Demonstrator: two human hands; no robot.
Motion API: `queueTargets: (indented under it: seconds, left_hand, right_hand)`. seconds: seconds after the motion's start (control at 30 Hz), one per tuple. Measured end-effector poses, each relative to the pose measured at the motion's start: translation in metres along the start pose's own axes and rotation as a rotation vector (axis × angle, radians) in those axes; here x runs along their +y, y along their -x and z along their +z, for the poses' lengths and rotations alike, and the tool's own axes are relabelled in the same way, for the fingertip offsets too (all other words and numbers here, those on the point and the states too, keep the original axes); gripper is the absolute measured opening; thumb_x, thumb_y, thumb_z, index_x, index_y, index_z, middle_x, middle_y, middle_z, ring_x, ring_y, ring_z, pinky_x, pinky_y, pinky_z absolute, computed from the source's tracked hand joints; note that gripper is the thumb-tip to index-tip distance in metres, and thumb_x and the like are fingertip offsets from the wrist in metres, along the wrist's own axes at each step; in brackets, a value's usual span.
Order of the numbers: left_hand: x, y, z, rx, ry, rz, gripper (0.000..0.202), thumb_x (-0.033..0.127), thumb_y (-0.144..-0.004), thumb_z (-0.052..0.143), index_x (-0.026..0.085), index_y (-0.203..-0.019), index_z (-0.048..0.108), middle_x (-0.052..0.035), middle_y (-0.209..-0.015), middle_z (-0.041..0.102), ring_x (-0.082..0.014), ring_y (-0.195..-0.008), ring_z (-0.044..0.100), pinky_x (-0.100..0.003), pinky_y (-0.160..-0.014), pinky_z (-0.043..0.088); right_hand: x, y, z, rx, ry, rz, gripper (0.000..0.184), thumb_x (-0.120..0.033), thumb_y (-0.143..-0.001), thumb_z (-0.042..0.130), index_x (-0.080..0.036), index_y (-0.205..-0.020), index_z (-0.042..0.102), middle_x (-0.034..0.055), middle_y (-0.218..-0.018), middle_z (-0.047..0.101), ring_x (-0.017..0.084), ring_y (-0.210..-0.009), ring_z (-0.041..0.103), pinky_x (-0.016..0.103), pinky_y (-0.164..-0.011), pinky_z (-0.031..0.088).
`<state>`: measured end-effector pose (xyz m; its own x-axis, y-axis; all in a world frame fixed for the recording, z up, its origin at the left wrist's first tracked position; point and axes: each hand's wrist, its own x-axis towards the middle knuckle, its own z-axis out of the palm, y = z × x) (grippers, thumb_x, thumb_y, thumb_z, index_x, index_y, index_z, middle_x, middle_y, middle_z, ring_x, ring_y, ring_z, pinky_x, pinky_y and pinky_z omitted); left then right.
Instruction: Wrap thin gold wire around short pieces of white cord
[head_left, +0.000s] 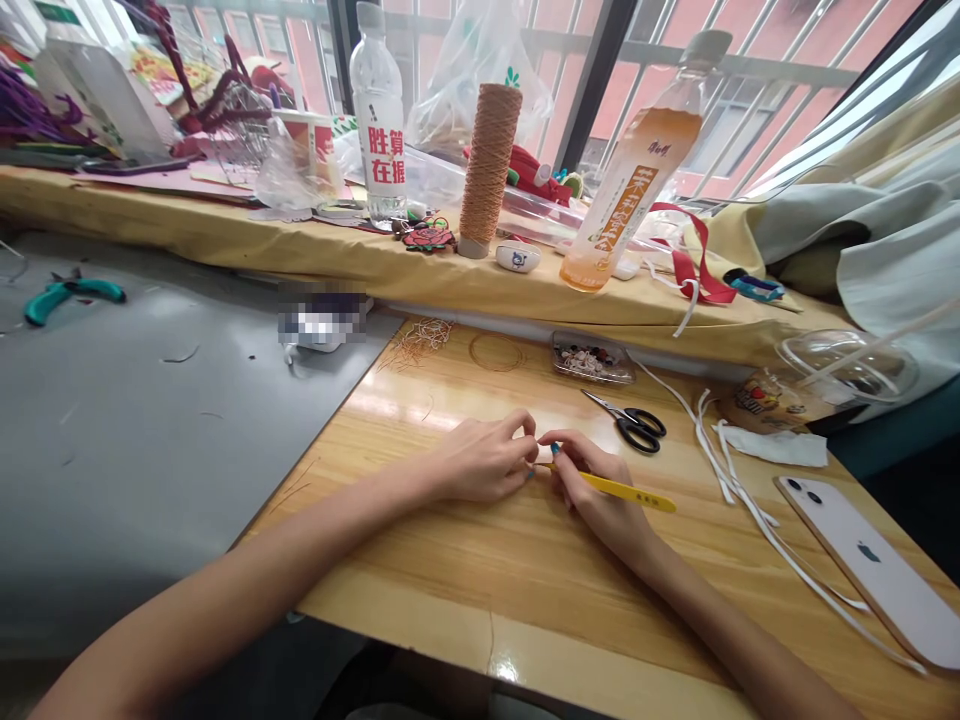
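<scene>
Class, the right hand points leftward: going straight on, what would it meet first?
Most likely the left hand: its fingers sit right by the tip of the right hand's yellow tweezers, though depth is unclear.

Bright daylight enters through the window (pixel 600 60) at the far side. The wooden table (pixel 465 570) carries pale glare at its far left part and on the near rim. The left hand (pixel 480 460), the right hand (pixel 600 495) and the yellow tweezers (pixel 637 494) it holds are sharp, with only faint shadows beneath. Straight lines bend toward the edges, and the right side looks stretched. One small patch beside the grey mat (pixel 112 450) is pixelated.
</scene>
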<state>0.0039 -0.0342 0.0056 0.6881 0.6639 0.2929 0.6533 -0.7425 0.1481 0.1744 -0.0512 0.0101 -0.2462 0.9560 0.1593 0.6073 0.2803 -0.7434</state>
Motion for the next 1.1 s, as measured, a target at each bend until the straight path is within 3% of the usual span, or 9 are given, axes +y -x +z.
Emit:
queueTargets:
  seconds: [0.23,0.53,0.9,1.1]
  left_hand:
    - [-0.0062,-0.0004,-0.0007,0.014,0.069,0.055,0.018,0.030,-0.084,0.037,0.023,-0.093,0.051,-0.0009,-0.102,0.045,-0.0059,-0.056,0.043,-0.020,-0.046,0.025]
    - [-0.0043,-0.0019,0.0004,-0.016,0.047,0.058,0.019,0.030,-0.085,0.035,0.024,-0.093,0.052,-0.0007,-0.099,0.047,-0.0063,-0.054,0.041,-0.021,-0.044,0.020]
    - [-0.0035,-0.0019,0.0011,-0.072,0.144,-0.003,0.018,0.029,-0.084,0.038,0.020,-0.088,0.054,-0.0018,-0.106,0.045,-0.0075,-0.059,0.047,-0.021,-0.052,0.032]
    - [-0.0050,-0.0020,-0.0018,-0.065,0.193,-0.067,0.022,0.029,-0.084,0.038,0.022,-0.102,0.049,-0.0029,-0.109,0.044,-0.0091,-0.063,0.051,-0.023,-0.055,0.036]
  right_hand:
    - [0.0022,-0.0023,-0.0021,-0.032,-0.181,0.049,0.016,-0.028,-0.079,0.040,-0.020,-0.090,0.048,-0.0058,-0.051,0.046,0.009,-0.040,0.043,0.021,-0.042,0.035]
    - [0.0049,-0.0030,-0.0009,-0.049,-0.232,0.070,0.015,-0.023,-0.078,0.038,-0.021,-0.090,0.047,-0.0060,-0.052,0.043,0.010,-0.041,0.041,0.021,-0.039,0.033]
    - [0.0011,-0.0007,0.0023,0.040,-0.048,0.027,0.014,-0.023,-0.078,0.038,-0.020,-0.086,0.050,-0.0052,-0.051,0.045,0.009,-0.040,0.040,0.020,-0.040,0.032]
    - [0.0065,-0.0042,-0.0051,0.074,-0.309,0.064,0.016,-0.030,-0.078,0.045,-0.020,-0.090,0.048,-0.0060,-0.052,0.046,0.008,-0.039,0.041,0.020,-0.038,0.032]
